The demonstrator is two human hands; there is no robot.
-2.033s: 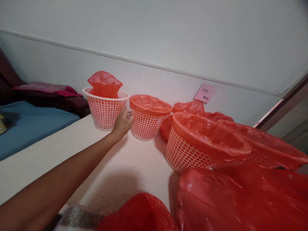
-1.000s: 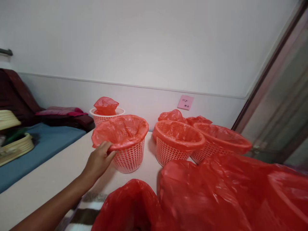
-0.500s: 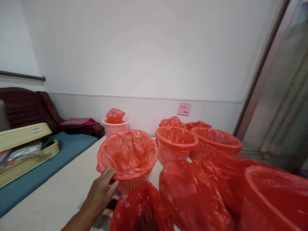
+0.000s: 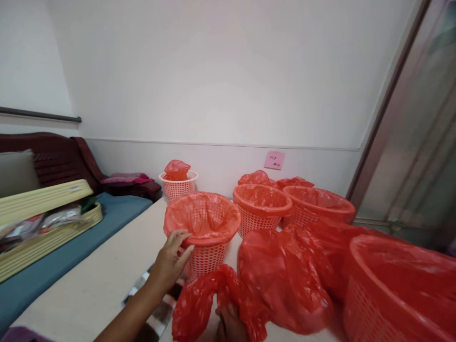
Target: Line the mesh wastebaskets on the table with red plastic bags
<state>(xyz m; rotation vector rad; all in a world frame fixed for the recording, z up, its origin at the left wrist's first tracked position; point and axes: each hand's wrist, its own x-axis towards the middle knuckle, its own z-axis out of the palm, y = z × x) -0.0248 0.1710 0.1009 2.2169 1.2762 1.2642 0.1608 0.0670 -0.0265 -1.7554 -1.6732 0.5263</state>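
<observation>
The person's left hand (image 4: 169,259) was at the near left rim of a lined basket (image 4: 208,259), which stood on the table (image 4: 96,285) with red plastic folded over its edge. That grip was part open, fingers bent on the fold and thumb set apart beneath them; whether it had firm hold of the rim, I cannot tell. The right hand (image 4: 231,325), dark and partly cut off by the lower edge of the view, touched a crumpled red bag (image 4: 194,308) in front of the basket. I cannot tell how far closed this second grip was. A patterned cloth (image 4: 156,320) lay by the left forearm. To the right spread a heap of red plastic (image 4: 281,280), with a large basket (image 4: 370,308) beside it. Two more lined baskets (image 4: 254,222) stood farther back, near the wall (image 4: 221,85), which bore a pink note (image 4: 274,160). Behind the nearest basket, to the left, a white basket (image 4: 177,191) had red plastic rising above its rim.
</observation>
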